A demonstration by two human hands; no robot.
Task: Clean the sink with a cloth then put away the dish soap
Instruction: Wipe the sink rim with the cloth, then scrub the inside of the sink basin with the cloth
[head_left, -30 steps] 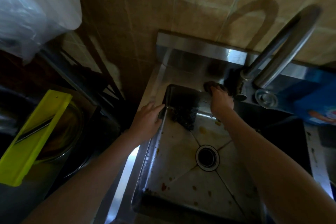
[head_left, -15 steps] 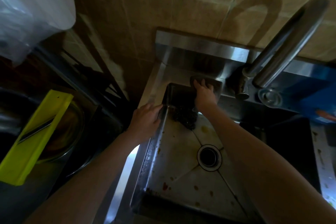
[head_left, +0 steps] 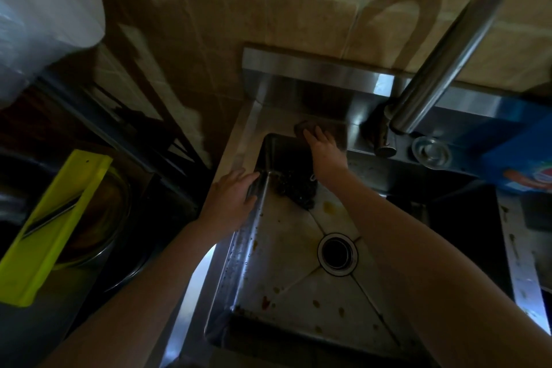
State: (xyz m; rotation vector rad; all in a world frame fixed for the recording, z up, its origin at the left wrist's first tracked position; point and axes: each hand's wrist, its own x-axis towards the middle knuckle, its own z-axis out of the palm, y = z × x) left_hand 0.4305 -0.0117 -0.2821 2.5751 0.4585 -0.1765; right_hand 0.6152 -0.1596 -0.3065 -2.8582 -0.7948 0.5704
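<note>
The stained sink [head_left: 286, 287] is seen nearest, its drain [head_left: 337, 250] set in the floor of the basin. The left rim is pressed by the left hand [head_left: 230, 203], laid flat with its grip open and holding nothing. A dark clump [head_left: 295, 188] lies in the far left corner of the basin. Farther on, a dark cloth [head_left: 301, 129] on the back ledge is pressed under the right hand [head_left: 324, 149]; whether that grip is closed cannot be told. The faucet [head_left: 442, 63] stands to the right.
</note>
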